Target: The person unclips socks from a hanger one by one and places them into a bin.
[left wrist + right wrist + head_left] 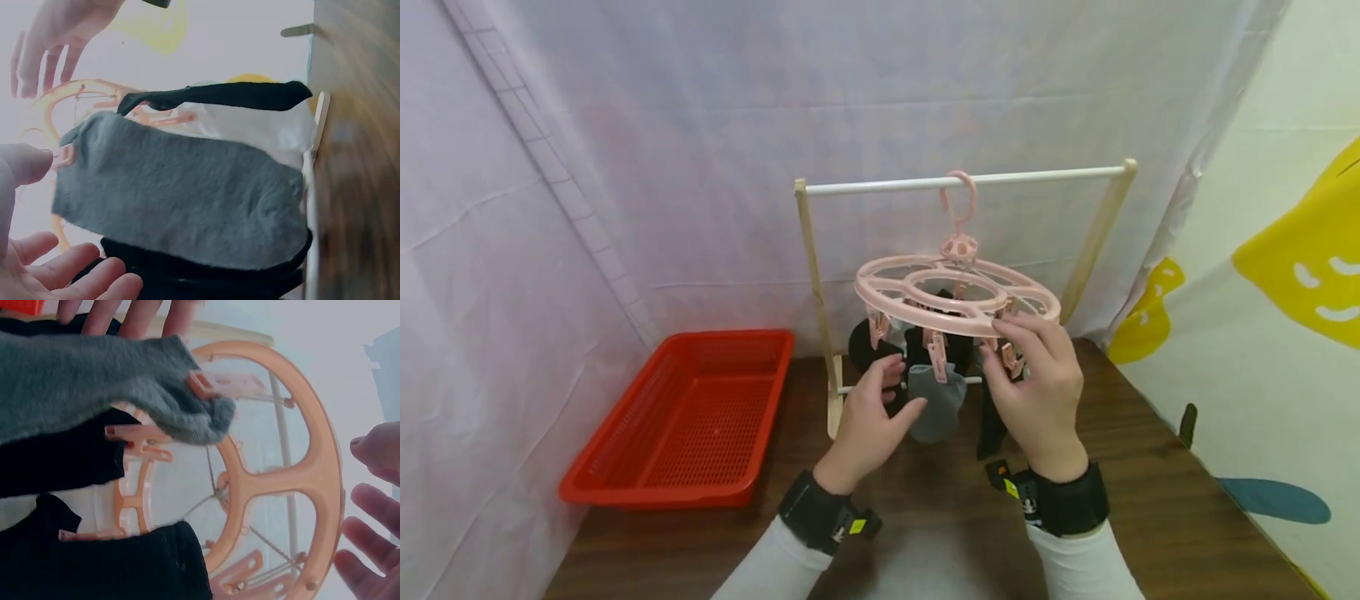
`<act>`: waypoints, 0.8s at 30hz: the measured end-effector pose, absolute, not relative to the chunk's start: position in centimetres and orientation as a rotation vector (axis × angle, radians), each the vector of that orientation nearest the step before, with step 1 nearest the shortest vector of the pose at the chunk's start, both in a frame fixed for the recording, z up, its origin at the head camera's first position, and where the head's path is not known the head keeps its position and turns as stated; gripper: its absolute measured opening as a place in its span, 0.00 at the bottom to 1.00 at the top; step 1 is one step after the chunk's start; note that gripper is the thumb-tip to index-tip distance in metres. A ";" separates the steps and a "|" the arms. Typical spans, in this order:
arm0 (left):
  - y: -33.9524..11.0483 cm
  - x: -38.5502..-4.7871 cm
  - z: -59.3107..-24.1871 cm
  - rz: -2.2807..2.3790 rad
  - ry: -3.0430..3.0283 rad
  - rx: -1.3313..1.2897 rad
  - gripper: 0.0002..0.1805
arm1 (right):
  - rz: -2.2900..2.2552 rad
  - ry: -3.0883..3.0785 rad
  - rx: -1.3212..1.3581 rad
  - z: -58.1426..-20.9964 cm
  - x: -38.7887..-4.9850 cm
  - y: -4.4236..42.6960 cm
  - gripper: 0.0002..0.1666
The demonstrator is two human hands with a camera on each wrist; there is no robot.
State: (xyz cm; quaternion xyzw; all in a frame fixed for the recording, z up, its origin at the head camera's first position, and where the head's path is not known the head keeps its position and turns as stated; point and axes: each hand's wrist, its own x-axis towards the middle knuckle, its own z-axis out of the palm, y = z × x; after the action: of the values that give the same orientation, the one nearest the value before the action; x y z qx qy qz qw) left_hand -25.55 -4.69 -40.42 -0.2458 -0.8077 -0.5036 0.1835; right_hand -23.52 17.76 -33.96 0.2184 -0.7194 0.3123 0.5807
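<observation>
A pink round clip hanger hangs by its hook from a white rod. A grey sock dangles from one of its pink clips. Several black socks, one of them a dark sock in the right wrist view, hang from other clips. My left hand is beside the grey sock, its fingers apart and holding nothing. At the hanger's right front rim is my right hand, fingers loosely bent; the right wrist view shows its fingertips next to the rim, not wrapped round it.
The white rod spans a wooden-legged stand on the brown table. A red plastic basket sits to the left. White cloth walls rise behind and at the left; a wall with yellow shapes is at the right.
</observation>
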 end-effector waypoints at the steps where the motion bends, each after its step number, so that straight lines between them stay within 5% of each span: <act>1: -4.6 -25.6 -40.6 -1.440 -2.284 -0.697 0.36 | 0.726 -1.671 0.518 -34.0 -23.5 17.6 0.16; 15: -3.2 -27.1 -43.3 -1.676 -2.210 -0.690 0.23 | 0.727 -1.640 0.744 -34.9 -23.3 15.0 0.02; 24: -3.0 -27.8 -44.8 -1.815 -2.211 -0.747 0.13 | 0.746 -1.855 0.749 -35.2 -22.4 15.3 0.03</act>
State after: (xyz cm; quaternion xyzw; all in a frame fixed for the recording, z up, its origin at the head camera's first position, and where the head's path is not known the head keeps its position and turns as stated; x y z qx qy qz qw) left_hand -27.81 -3.04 -44.80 -0.2517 -0.7446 -0.6113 0.0923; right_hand -22.38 15.33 -35.17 0.3071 -0.7610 0.3063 0.4824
